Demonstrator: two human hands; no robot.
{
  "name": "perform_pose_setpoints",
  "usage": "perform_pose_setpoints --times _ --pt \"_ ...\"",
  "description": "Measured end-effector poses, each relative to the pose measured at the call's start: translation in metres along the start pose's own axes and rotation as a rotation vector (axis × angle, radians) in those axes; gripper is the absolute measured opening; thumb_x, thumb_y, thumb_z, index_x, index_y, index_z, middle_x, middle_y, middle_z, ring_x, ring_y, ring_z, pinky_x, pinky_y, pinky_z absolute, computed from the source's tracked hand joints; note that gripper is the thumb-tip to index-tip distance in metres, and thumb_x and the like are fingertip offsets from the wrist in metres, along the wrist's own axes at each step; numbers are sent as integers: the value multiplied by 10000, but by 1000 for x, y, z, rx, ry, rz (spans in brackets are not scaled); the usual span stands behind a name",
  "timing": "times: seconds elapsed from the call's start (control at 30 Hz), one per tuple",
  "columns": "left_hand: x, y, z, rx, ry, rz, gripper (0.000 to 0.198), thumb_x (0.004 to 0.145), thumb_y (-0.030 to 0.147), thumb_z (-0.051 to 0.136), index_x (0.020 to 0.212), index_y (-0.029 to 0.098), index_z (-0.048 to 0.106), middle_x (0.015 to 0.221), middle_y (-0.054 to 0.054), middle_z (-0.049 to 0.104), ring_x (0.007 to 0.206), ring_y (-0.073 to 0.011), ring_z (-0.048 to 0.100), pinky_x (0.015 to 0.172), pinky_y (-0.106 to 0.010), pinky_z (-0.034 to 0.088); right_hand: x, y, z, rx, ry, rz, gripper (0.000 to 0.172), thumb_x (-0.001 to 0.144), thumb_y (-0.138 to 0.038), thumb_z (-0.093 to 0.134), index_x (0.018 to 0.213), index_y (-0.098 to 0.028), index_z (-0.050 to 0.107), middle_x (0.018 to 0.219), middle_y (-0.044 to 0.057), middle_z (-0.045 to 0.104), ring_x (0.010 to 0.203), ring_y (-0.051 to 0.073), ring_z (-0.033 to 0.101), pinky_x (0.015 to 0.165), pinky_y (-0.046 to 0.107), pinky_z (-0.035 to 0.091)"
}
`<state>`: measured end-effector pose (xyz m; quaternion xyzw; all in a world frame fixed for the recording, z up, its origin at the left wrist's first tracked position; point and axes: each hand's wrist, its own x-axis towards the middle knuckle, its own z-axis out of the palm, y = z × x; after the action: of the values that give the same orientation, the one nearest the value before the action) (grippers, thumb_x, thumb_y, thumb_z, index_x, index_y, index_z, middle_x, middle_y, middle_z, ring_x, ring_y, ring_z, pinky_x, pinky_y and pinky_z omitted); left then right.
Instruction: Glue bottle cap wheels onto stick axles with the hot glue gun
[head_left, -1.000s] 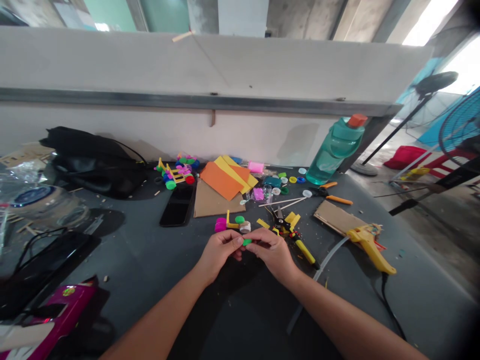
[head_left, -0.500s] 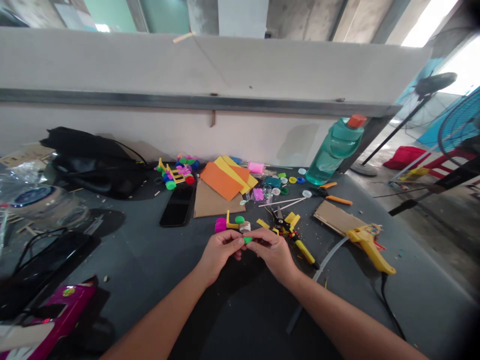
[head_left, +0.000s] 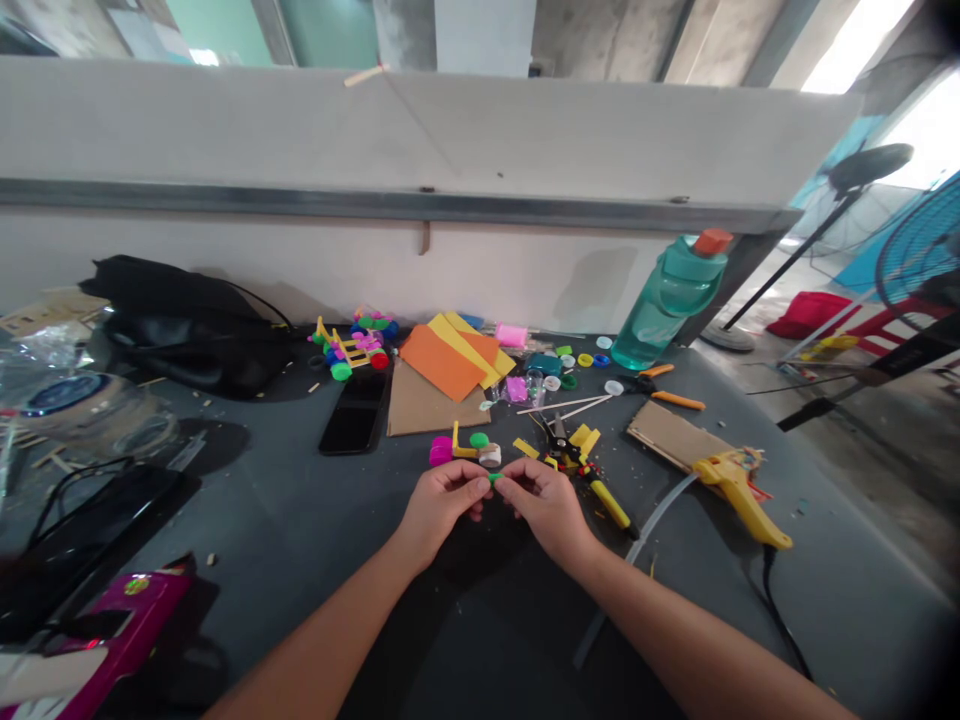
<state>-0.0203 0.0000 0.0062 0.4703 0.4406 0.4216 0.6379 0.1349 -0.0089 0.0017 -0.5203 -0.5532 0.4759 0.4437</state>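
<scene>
Between my two hands, just above the dark table, is a small green piece (head_left: 493,479); the fingers cover most of it, so its shape cannot be made out. My left hand (head_left: 441,508) pinches it from the left with thumb and forefinger. From the right, my right hand (head_left: 546,505) closes thumb and fingers on the same piece. Right behind the fingertips stands a little craft build with a magenta cap (head_left: 441,451), a yellow upright strip (head_left: 455,436), a green disc (head_left: 479,440) and a white cap (head_left: 490,456). Yellow-handled pliers (head_left: 609,502) lie beside my right hand.
A yellow glue gun (head_left: 739,492) rests by cardboard (head_left: 660,436) at right. Behind are orange-handled scissors (head_left: 675,400), a teal bottle (head_left: 664,305), several caps, coloured sheets (head_left: 442,358) and a phone (head_left: 354,412). Leftward sit a black bag (head_left: 187,330) and a clear jar (head_left: 101,420).
The green piece has turned between the fingertips and shows less of itself. My right fingers have drawn in slightly around it; the arms stay in place.
</scene>
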Motion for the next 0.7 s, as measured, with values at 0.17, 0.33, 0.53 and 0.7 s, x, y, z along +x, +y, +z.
perform_pose_setpoints --times 0.17,0.33,0.53,0.7 --pt "1 -3 0 70 21 2 200 672 294 694 766 134 619 621 28 554 521 -85 497 507 -224 441 0 0 0 -8 -15 21 175 761 -331 587 726 -161 604 580 -22 531 515 101 474 475 211 384" --pt "1 -2 1 83 50 -4 172 688 282 666 760 135 613 642 20 571 528 -89 493 504 -225 441 -1 0 0 -1 -24 28 188 777 -337 566 752 -156 606 586 -18 534 513 100 476 479 210 386" --pt "1 -2 2 94 49 7 155 699 272 652 761 136 607 641 23 565 524 -86 489 502 -220 435 -1 1 0 8 -39 24 183 783 -333 556 756 -158 601 578 -22 529 503 97 472 465 204 375" --pt "1 -5 1 114 43 13 157 706 281 648 769 144 604 648 25 561 517 -86 492 502 -224 429 -1 1 0 -10 -33 31 196 794 -338 543 755 -155 601 568 -22 527 487 93 468 463 208 375"
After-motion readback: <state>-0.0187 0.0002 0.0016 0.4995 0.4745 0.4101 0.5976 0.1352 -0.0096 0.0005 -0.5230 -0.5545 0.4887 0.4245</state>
